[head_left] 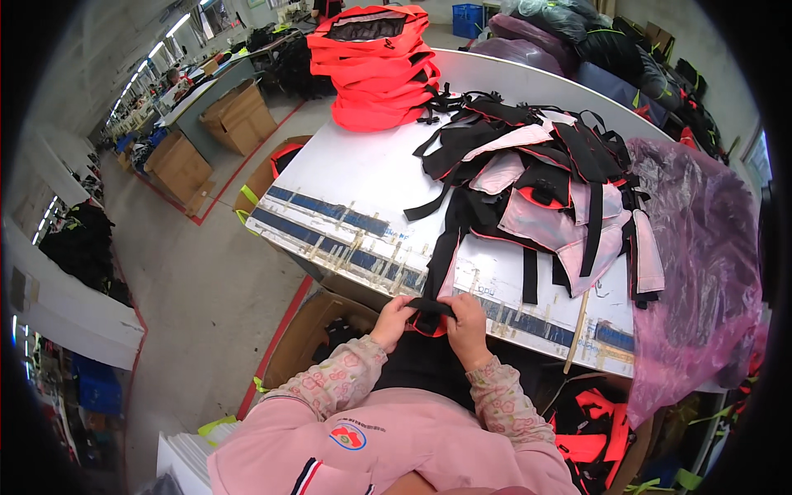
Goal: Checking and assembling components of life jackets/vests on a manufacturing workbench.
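Note:
At the front edge of the white table, my left hand [391,323] pinches one end of a short black strap [431,306]. My right hand [467,328] grips the same strap a little to the right, so it spans the gap between my fingers. Under it hangs a bit of orange-red fabric over the table edge. A black and pale-pink sewn piece [445,262] runs from my hands back to a loose heap of black, pink and red strapped pieces [536,186]. My fingertips are partly hidden by the strap.
Bright orange-red sewn bags [375,74] stand stacked at the table's far left. Pink plastic sheeting [697,272] drapes over the right side. A cardboard box [301,346] sits below the front edge, and red and black pieces [590,433] lie at lower right. A thin stick [577,334] crosses the edge.

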Tool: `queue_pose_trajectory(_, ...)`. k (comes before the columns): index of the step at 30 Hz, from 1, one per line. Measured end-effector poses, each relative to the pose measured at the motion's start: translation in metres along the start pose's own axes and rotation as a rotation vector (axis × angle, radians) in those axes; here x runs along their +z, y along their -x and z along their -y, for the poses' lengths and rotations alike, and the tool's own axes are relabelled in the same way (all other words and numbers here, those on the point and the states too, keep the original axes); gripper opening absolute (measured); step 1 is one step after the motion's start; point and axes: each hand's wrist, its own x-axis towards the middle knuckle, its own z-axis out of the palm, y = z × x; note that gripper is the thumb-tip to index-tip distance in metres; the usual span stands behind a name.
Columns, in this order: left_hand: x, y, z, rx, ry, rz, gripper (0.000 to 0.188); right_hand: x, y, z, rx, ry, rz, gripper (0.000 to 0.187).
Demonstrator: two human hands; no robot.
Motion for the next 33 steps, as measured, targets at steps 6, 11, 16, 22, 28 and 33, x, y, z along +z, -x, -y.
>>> queue_pose_trajectory(6,0.005,0.005,-0.001,-0.075,0.737,0.126,0.026,0.004,-0.004,0.005,-0.026,-0.006,0.022,0.015)
queue_pose_trajectory(11,0.015,-0.001,-0.01,-0.096,0.934,0.317,0.029,-0.001,-0.003,-0.009,0.079,-0.116,-0.071,0.01)
queue_pose_trajectory(16,0.013,-0.006,-0.024,-0.03,0.919,0.566,0.03,0.0,-0.002,-0.005,0.365,-0.401,-0.148,0.01)
queue_pose_trajectory(22,0.011,-0.001,-0.045,-0.049,0.771,0.523,0.03,-0.005,-0.012,0.018,0.581,-0.9,-0.215,0.012)
queue_pose_trajectory(28,0.014,-0.006,-0.058,0.098,0.731,0.4,0.016,-0.007,-0.024,0.034,0.581,-1.244,-0.071,0.022)
queue_pose_trajectory(33,0.0,0.001,-0.082,0.617,-0.18,0.275,0.036,-0.017,-0.029,0.041,0.599,-1.444,0.119,0.029)
